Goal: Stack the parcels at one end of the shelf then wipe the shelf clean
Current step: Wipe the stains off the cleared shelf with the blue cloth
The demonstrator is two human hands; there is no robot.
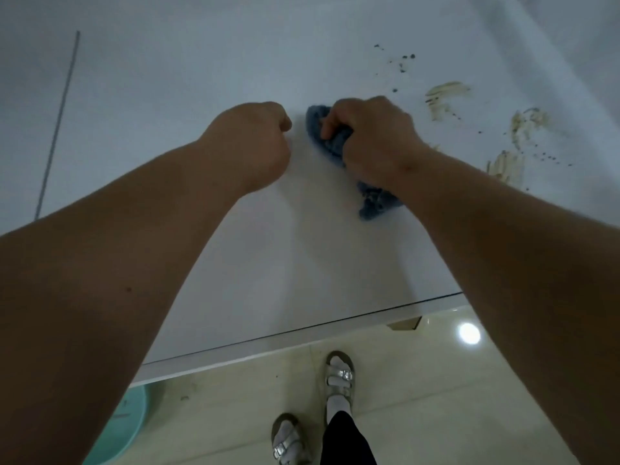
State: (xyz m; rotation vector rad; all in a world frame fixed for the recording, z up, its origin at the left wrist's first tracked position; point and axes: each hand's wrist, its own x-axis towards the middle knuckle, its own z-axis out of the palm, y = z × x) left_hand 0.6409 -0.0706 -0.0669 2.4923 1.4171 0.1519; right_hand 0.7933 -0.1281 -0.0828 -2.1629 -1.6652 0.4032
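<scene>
My right hand point(372, 135) grips a crumpled blue cloth point(330, 142) against the white shelf surface point(201, 78); a tail of the cloth sticks out under my wrist. Just left of it, my left hand point(255, 139) is curled into a fist and holds nothing, a short gap away from the cloth. To the right of the cloth, yellowish smears point(446, 95) and dark specks point(404, 60) mark the shelf. No parcels are in view.
The shelf's front edge point(302, 337) runs across the lower middle. Below it is a glossy tiled floor with my sandalled feet point(339, 380) and a teal basin point(124, 427) at lower left. A thin grey seam point(58, 122) crosses the surface at left.
</scene>
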